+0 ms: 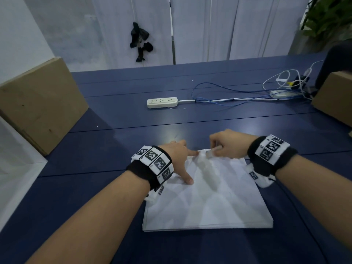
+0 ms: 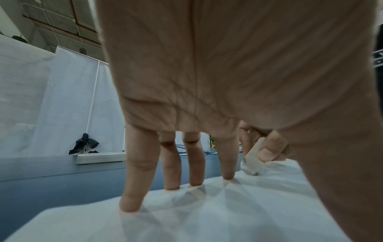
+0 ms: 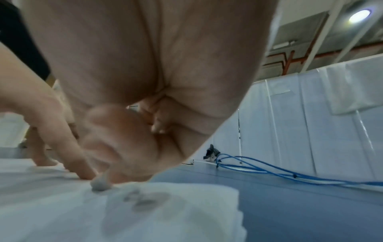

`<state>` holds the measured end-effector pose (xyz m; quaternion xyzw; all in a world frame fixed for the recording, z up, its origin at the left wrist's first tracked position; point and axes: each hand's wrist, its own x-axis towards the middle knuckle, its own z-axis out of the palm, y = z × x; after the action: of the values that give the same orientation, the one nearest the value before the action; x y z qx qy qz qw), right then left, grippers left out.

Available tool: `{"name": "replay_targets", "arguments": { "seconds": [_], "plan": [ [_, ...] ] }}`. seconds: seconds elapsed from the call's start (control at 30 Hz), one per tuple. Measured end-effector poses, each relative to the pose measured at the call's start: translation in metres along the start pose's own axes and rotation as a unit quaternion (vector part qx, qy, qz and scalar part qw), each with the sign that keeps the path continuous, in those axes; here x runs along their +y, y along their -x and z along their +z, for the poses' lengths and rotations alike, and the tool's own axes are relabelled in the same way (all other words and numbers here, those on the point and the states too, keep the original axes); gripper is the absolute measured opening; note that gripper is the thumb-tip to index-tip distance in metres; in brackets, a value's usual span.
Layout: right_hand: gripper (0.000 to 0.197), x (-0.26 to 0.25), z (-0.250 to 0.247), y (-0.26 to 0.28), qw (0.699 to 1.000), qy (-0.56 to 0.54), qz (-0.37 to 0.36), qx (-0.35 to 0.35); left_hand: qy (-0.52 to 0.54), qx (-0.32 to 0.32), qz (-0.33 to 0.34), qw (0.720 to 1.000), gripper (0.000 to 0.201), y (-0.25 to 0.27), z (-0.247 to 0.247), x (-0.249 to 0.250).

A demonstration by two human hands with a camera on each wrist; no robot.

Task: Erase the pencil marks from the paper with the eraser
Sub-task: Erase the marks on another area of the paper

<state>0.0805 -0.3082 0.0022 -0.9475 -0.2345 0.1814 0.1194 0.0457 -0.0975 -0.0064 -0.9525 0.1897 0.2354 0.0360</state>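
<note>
A stack of white paper [image 1: 209, 202] lies on the blue table, creased near its far edge. My left hand [image 1: 179, 159] is spread flat, its straight fingers [image 2: 172, 172] pressing the paper's far left part. My right hand [image 1: 226, 143] pinches a whitish eraser [image 1: 209, 153] between thumb and curled fingers. The eraser's tip [image 2: 251, 163] touches the paper close to my left forefinger. In the right wrist view the eraser [image 3: 100, 184] is blurred against the sheet [image 3: 145, 212]. Pencil marks are too faint to make out.
A white power strip [image 1: 162, 103] lies farther back on the blue table [image 1: 228, 119], with blue and white cables [image 1: 247, 96] running right. Cardboard boxes stand at the left [image 1: 40, 105] and right [image 1: 335, 100] edges. White curtain panels close the back.
</note>
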Motion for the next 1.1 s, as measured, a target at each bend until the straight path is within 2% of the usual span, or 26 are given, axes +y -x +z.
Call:
{"name": "replay_targets", "arguments": {
  "seconds": [0.07,0.1,0.2,0.23,0.27,0.3,0.4,0.47,0.53,0.63,0.67,0.73,0.8,0.87,0.93,1.03,1.07,1.1],
  "plan": [
    [0.017,0.003,-0.001,-0.003,1.000,-0.010,0.010,0.023,-0.001,0.001,-0.003,1.000,0.104,0.000,0.000,0.000],
    [0.013,0.003,0.000,0.000,1.000,-0.021,0.000,0.004,0.000,0.003,-0.004,1.000,0.104,0.000,0.000,0.000],
    [0.006,-0.001,0.007,0.017,0.988,-0.058,-0.035,-0.138,0.005,0.004,-0.007,1.000,0.106,-0.002,0.001,-0.002],
    [0.008,-0.002,0.008,0.021,0.982,-0.064,-0.038,-0.171,0.007,0.003,-0.007,1.000,0.106,-0.002,0.001,-0.002],
    [0.009,-0.002,0.008,0.021,0.982,-0.061,-0.039,-0.172,0.008,0.002,-0.007,1.000,0.106,-0.002,0.001,-0.002],
    [0.009,0.000,0.007,0.018,0.987,-0.050,-0.034,-0.146,0.009,0.001,-0.005,1.000,0.106,-0.002,0.001,-0.002],
    [0.016,0.006,0.000,0.000,1.000,-0.022,-0.002,-0.008,0.008,0.001,-0.005,1.000,0.106,0.000,-0.001,-0.001],
    [0.019,0.008,-0.001,-0.003,0.999,-0.021,0.003,0.033,0.008,0.002,-0.007,1.000,0.106,0.000,-0.001,0.000],
    [0.012,0.007,0.002,0.004,0.999,-0.042,-0.016,-0.018,0.008,0.003,-0.008,1.000,0.106,0.000,-0.001,-0.001],
    [0.007,0.000,0.011,0.019,0.982,-0.079,-0.042,-0.169,0.006,0.003,-0.009,1.000,0.106,-0.001,0.001,-0.001],
    [0.008,-0.001,0.012,0.020,0.981,-0.075,-0.046,-0.175,0.006,0.001,-0.009,1.000,0.106,-0.001,0.001,0.000],
    [0.008,0.001,0.008,0.010,0.993,-0.043,-0.037,-0.104,0.005,-0.003,-0.008,1.000,0.106,-0.001,0.000,0.001],
    [0.018,0.005,0.002,-0.003,1.000,-0.024,-0.012,-0.008,0.006,-0.005,-0.008,1.000,0.105,0.000,-0.001,0.001],
    [0.026,0.008,0.001,-0.007,0.999,-0.026,-0.001,0.035,0.005,-0.004,-0.010,1.000,0.105,0.000,-0.001,0.001],
    [0.018,0.006,0.003,0.001,0.999,-0.037,-0.017,-0.005,0.004,-0.002,-0.008,1.000,0.105,0.000,-0.001,0.000],
    [0.007,-0.002,0.010,0.018,0.986,-0.072,-0.050,-0.145,0.007,-0.002,-0.009,1.000,0.105,-0.002,0.000,0.000],
    [0.008,-0.003,0.011,0.020,0.982,-0.074,-0.057,-0.163,0.007,-0.002,-0.008,1.000,0.106,-0.003,0.000,0.000],
    [0.009,-0.003,0.011,0.017,0.985,-0.065,-0.059,-0.151,0.006,-0.002,-0.008,1.000,0.106,-0.003,0.000,0.000]
  ]
}}
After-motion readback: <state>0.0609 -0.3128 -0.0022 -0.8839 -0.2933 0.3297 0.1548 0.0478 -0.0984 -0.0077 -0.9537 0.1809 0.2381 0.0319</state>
